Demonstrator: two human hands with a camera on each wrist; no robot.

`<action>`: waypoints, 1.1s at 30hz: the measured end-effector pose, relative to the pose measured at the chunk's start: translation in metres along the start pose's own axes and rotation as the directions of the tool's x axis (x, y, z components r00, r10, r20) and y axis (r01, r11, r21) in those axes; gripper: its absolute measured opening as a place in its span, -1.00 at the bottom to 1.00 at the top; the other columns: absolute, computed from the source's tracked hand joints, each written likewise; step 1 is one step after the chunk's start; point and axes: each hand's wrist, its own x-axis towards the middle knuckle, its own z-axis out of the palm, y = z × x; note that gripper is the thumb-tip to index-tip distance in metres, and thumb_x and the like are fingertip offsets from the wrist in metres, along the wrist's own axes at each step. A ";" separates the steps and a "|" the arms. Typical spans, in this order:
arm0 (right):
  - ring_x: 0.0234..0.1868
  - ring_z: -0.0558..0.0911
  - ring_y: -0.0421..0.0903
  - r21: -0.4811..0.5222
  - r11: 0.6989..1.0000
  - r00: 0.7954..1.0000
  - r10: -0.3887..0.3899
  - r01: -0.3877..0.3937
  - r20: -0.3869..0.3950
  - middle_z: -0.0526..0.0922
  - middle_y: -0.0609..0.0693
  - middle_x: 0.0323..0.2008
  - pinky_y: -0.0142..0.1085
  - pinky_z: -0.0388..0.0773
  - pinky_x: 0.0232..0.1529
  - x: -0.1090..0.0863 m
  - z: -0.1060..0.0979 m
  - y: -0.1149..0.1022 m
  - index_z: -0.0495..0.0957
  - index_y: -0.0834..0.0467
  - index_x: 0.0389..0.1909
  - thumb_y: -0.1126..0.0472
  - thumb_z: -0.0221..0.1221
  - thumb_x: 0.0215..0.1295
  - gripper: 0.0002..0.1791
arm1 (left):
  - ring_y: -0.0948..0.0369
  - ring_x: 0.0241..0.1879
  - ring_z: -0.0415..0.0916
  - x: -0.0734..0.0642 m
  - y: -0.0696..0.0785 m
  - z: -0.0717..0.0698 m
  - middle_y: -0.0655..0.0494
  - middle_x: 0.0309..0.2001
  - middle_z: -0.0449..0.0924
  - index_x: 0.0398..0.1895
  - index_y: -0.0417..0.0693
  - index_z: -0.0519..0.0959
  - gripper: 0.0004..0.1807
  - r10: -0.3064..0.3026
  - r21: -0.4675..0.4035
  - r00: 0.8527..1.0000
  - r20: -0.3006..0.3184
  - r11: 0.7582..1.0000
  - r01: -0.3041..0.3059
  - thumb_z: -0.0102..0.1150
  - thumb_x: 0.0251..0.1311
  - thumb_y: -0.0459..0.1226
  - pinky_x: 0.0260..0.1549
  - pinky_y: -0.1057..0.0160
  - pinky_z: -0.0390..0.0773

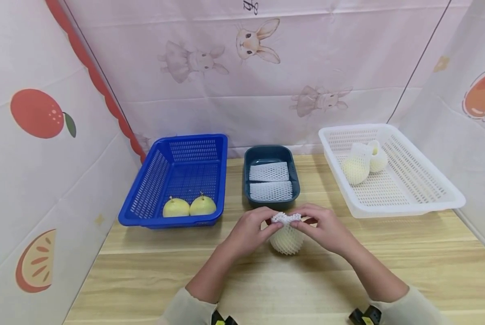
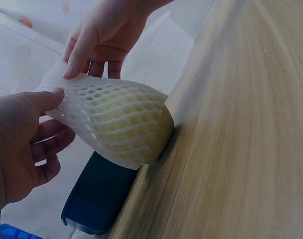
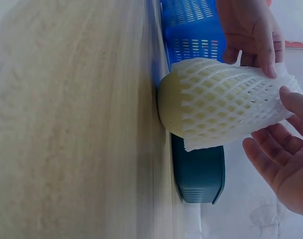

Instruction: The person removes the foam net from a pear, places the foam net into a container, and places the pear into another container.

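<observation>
A yellow pear (image 3: 170, 105) stands upright on the table inside a white foam net sleeve (image 1: 287, 240). Its rounded bottom pokes out below the mesh in both wrist views. My left hand (image 1: 248, 232) pinches the sleeve's upper rim between thumb and fingers on one side. On the opposite side, my right hand (image 1: 325, 230) pinches the same rim. Above the fruit, the sleeve's top is bunched between the two hands in the head view. The pear's own top is hidden by mesh and fingers.
A blue basket (image 1: 171, 222) with two bare pears (image 1: 203, 205) stands at the left. Just behind my hands, a dark teal tray (image 1: 270, 153) holds flat foam sleeves (image 1: 270, 191). At the right, a white basket (image 1: 413, 208) contains two sleeved pears (image 1: 356, 170). Printed cloth surrounds the table (image 1: 153, 275).
</observation>
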 end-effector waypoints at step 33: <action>-0.04 0.60 -0.13 -0.060 0.991 0.983 0.127 -0.120 0.132 0.62 -0.03 0.05 -0.19 0.65 -0.15 0.000 0.002 0.006 0.60 0.05 0.03 0.02 0.42 0.12 -0.54 | 0.29 -0.22 0.50 -0.003 -0.011 0.002 0.31 -0.12 0.56 0.01 0.16 0.64 -0.66 -0.109 -0.073 0.988 0.110 0.990 0.118 0.37 0.17 -0.06 -0.33 0.41 0.53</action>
